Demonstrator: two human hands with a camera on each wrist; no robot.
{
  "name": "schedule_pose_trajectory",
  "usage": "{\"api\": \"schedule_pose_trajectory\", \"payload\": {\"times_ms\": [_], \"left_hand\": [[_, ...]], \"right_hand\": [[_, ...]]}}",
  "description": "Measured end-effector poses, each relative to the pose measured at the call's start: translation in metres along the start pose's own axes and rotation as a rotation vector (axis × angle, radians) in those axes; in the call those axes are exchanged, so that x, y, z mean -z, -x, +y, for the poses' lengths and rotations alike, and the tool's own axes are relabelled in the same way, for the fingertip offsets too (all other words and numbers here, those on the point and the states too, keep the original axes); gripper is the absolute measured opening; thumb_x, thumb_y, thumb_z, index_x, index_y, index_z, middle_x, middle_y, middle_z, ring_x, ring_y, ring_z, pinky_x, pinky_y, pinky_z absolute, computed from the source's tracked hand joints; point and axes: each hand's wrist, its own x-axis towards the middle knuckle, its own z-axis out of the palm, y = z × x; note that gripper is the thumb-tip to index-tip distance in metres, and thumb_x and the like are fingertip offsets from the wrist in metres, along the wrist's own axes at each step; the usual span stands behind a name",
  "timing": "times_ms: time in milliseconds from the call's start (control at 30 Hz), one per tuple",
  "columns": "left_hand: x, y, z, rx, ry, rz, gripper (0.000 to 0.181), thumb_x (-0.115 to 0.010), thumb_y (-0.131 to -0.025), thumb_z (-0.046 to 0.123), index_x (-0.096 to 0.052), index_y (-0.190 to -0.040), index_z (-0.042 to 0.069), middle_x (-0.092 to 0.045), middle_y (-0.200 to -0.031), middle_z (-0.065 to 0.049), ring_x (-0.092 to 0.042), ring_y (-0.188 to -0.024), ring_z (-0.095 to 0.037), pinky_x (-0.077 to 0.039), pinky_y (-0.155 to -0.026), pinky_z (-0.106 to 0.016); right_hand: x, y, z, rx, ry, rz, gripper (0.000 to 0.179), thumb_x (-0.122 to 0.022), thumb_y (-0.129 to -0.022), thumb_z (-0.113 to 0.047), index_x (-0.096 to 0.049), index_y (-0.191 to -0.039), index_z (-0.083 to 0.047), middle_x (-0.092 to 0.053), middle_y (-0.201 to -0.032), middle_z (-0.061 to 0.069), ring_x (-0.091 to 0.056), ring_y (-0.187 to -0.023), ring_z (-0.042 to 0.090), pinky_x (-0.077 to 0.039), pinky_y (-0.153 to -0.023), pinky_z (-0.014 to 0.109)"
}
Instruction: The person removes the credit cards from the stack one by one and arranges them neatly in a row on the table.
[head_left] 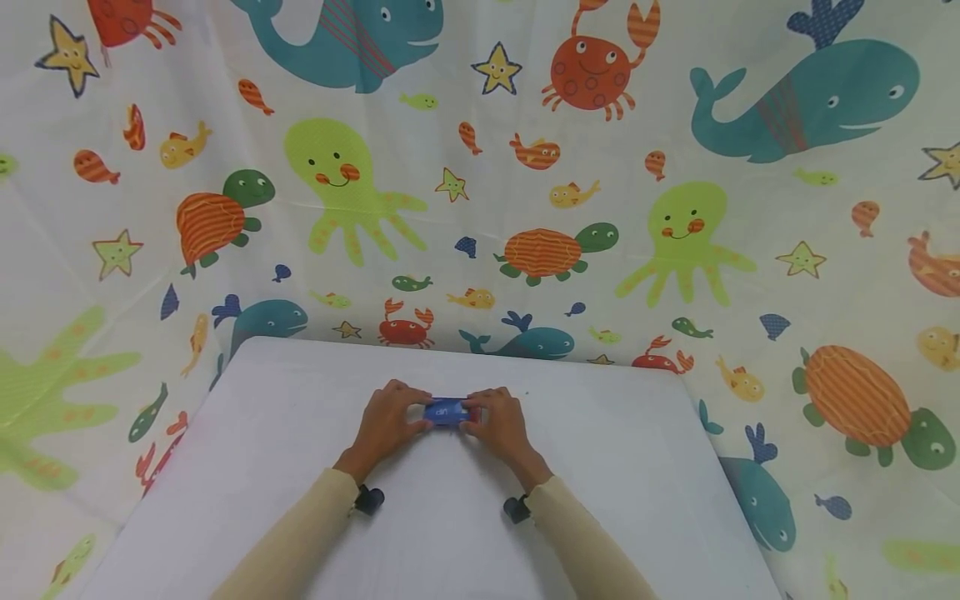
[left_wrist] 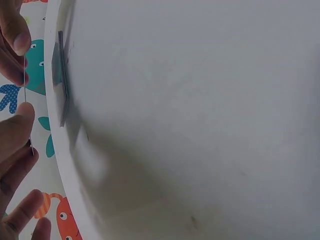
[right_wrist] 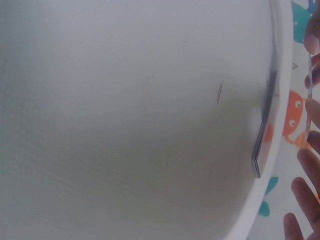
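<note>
Both hands hold a small, thin blue card (head_left: 446, 412) with pale lettering too small to read, near the middle of the white table's far part. My left hand (head_left: 386, 423) pinches its left end between thumb and fingers. My right hand (head_left: 501, 423) pinches the right end, where a bit of red shows by the fingertips. In the left wrist view the card (left_wrist: 25, 92) appears edge-on as a thin line, apart from the tabletop. On the table near it lies a slim, bent thing with layered edges (left_wrist: 63, 82); its kind cannot be told.
The white table (head_left: 300, 500) has its far edge just beyond the hands. Behind and around it hangs a cloth (head_left: 450, 225) printed with sea animals. Dark wrist cameras (head_left: 368, 500) sit at both cuffs of the beige sleeves (head_left: 300, 533).
</note>
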Motion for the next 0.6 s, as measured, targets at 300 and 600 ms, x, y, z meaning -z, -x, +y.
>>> {"api": "schedule_pose_trajectory", "payload": {"times_ms": [300, 600], "left_hand": [[0.008, 0.008, -0.009, -0.017, -0.013, -0.002, 0.045, -0.093, -0.083, 0.031, -0.08, -0.124, 0.018, -0.081, -0.115, 0.001, -0.062, -0.112, -0.022, -0.053, -0.095, -0.046], [0.017, 0.018, -0.017, -0.036, -0.028, 0.019, 0.045, -0.095, -0.081, 0.03, -0.081, -0.123, 0.019, -0.08, -0.112, 0.002, -0.062, -0.111, -0.021, -0.053, -0.093, -0.047]], "right_hand": [[-0.006, 0.002, -0.007, 0.012, -0.001, -0.029, 0.037, -0.088, -0.09, -0.033, -0.081, -0.124, -0.02, -0.077, -0.127, 0.0, -0.06, -0.118, 0.021, -0.047, -0.105, 0.045], [-0.008, 0.006, -0.018, 0.042, -0.04, -0.016, 0.036, -0.087, -0.09, -0.034, -0.082, -0.123, -0.021, -0.078, -0.127, -0.003, -0.06, -0.115, 0.018, -0.048, -0.103, 0.043]]}}
